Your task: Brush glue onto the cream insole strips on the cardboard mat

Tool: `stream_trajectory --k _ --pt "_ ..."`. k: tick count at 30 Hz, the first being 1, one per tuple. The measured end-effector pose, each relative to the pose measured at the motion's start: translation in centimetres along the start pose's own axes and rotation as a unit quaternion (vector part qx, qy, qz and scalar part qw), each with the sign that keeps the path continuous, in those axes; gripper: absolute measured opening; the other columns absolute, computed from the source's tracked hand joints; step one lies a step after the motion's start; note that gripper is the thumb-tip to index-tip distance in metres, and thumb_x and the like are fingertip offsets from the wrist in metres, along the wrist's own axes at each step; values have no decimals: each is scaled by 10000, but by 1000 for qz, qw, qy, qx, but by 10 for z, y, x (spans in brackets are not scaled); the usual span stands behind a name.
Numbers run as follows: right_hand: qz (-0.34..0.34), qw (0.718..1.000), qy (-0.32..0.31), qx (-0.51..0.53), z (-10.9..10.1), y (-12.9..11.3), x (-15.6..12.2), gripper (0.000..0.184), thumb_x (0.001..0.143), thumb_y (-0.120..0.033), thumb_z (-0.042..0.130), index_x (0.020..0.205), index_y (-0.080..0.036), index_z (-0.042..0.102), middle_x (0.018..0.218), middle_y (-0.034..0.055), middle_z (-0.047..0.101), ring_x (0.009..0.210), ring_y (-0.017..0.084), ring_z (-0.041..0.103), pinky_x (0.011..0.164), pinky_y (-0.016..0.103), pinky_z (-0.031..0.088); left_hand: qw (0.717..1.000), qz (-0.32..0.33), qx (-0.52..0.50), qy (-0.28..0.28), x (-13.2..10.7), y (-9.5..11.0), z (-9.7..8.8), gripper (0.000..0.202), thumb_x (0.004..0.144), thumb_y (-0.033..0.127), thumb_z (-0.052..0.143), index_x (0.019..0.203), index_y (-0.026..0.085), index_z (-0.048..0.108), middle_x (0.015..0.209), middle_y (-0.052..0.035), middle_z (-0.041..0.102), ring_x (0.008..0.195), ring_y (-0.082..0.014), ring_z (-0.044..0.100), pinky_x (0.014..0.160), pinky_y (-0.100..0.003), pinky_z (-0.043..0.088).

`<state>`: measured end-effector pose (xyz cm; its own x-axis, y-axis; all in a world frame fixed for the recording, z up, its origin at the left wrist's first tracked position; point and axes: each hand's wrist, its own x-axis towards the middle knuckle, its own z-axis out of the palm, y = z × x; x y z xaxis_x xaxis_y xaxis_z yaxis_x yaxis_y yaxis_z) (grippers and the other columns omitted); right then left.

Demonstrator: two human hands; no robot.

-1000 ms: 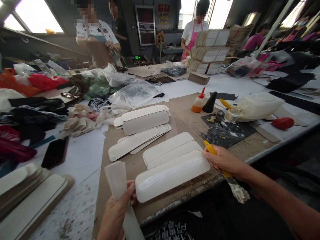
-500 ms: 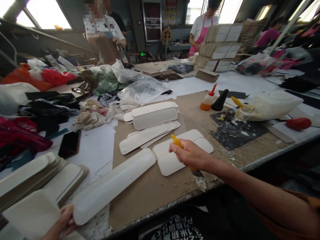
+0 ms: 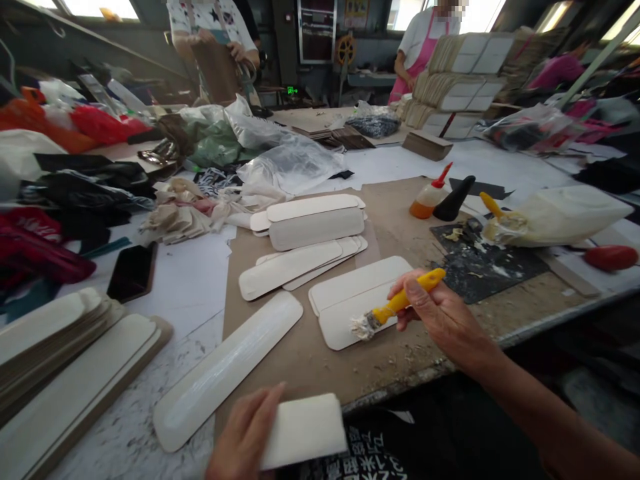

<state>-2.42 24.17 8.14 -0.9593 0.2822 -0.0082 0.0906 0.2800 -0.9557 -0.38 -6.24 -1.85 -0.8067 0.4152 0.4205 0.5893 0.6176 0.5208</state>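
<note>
My right hand [image 3: 443,317] grips a yellow-handled paintbrush [image 3: 407,298]. Its bristles, caked with whitish paste, are over or against the nearer of two overlapping white rounded boards [image 3: 336,327]; contact cannot be told. At the table's front edge my left hand [image 3: 245,427], slightly blurred, is closed on a white board [image 3: 306,430]. Between my hands and the left stack lies a long white board [image 3: 225,373] with a shiny wet-looking surface. Farther back are small piles of white boards [image 3: 290,267] on the brown cardboard sheet [image 3: 280,353].
Stacked boards [image 3: 90,387] stand at the left, near a phone [image 3: 133,270]. On the right are a glue bottle [image 3: 425,203], a paste-smeared black mat [image 3: 480,267] and a plastic jug [image 3: 575,213] with another yellow handle. Two people work across the table.
My left hand has moved right from the left stack, bringing a white board to the front edge. My right hand has shifted right, and the brush has turned so its bristles point left over the boards.
</note>
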Motion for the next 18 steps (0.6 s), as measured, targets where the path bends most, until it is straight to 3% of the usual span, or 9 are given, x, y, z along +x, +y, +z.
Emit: stream_trajectory --k 4,9,13,18 --pt "18 997 20 67 23 18 -6 297 813 -484 522 812 -188 496 735 -3 528 554 112 572 530 253 529 992 115 -5 -49 38 29 33 570 651 -52 331 1145 140 539 1180 -125 576 1163 -226 469 945 -383 443" --pt "27 997 41 66 38 29 -10 279 785 -463 558 793 -188 509 749 -12 511 562 111 583 512 235 528 981 176 5 -84 66 32 48 514 628 -70 350 1062 93 572 1181 -146 591 1156 -237 485 913 -399 492" --pt "21 998 56 23 28 34 -11 259 802 -440 543 804 -182 533 775 0 533 576 113 598 549 235 527 978 191 9 -77 67 29 58 494 655 -75 347 1074 75 562 1132 -145 622 1116 -230 520 900 -383 506" --pt "26 990 135 -29 -4 47 -5 282 790 -460 551 811 -179 538 811 14 548 568 117 615 554 239 524 976 203 8 -73 61 24 61 613 582 -105 331 1140 59 524 1181 -150 592 1182 -235 467 926 -397 484"
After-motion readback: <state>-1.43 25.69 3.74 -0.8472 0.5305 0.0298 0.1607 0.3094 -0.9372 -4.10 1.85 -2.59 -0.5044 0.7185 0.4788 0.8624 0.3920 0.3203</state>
